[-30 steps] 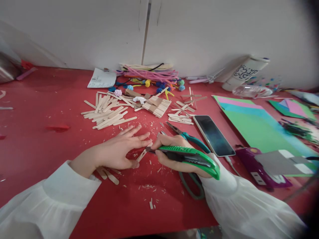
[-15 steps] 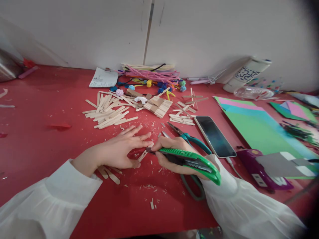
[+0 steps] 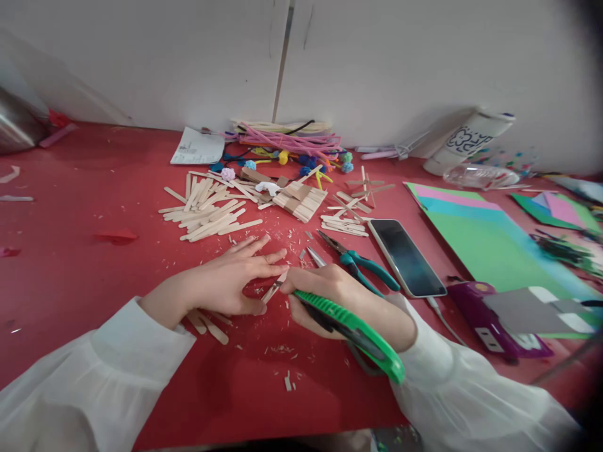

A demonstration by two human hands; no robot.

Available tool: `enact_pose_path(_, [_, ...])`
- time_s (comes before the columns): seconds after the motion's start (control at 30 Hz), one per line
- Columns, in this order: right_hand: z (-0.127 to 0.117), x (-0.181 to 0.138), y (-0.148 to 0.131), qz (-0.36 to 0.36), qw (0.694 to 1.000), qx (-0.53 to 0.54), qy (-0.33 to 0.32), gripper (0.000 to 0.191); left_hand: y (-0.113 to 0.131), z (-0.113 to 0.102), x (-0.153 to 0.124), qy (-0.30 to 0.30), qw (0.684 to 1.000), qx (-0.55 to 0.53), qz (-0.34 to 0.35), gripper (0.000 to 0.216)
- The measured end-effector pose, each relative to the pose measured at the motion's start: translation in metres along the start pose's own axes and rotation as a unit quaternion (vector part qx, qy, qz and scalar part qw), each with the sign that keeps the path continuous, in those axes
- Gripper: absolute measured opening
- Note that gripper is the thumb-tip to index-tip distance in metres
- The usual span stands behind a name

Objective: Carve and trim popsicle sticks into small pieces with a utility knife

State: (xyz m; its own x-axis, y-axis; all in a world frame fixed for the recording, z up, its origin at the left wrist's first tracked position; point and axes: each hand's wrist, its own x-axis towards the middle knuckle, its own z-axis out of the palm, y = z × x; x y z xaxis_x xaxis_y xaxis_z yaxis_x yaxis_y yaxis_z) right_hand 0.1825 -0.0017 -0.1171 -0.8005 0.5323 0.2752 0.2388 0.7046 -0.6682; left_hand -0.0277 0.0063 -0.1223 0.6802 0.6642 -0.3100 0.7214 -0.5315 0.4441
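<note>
The red desk (image 3: 70, 263) carries everything. The left hand (image 3: 226, 282) lies spread flat on it, fingers splayed. The right hand (image 3: 330, 295) is wrapped around a green utility knife (image 3: 358, 329), whose blade tip meets a small wooden stick (image 3: 272, 290) pinned under the left fingertips, between both hands.

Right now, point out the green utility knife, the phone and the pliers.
green utility knife (image 3: 353, 326), head view, middle of its green handle.
phone (image 3: 406, 257), head view, centre of its dark screen.
pliers (image 3: 377, 269), head view, on a teal handle.
</note>
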Motion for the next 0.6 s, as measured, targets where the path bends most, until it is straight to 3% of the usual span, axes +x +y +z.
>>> enact_pose_path(0.23, [0.001, 0.003, -0.013, 0.109, 0.993, -0.005, 0.043, 0.010, -0.002, 0.003, 0.001, 0.007, 1.000, -0.013, -0.003, 0.072])
enact_pose_path(0.37, [0.004, 0.006, -0.020, 0.182, 0.978, 0.015, 0.104, 0.006, -0.001, 0.004, 0.002, 0.016, 0.999, -0.030, -0.043, 0.085])
enact_pose_path(0.5, [0.015, 0.005, -0.016, 0.298, 0.934, 0.106, 0.164, 0.004, 0.001, 0.002, 0.001, -0.002, 0.996, -0.040, -0.083, 0.093])
enact_pose_path(0.6, [0.024, 0.004, -0.009, 0.343, 0.897, 0.197, 0.198, 0.006, 0.000, 0.003, 0.002, -0.003, 0.996, -0.049, -0.075, 0.093])
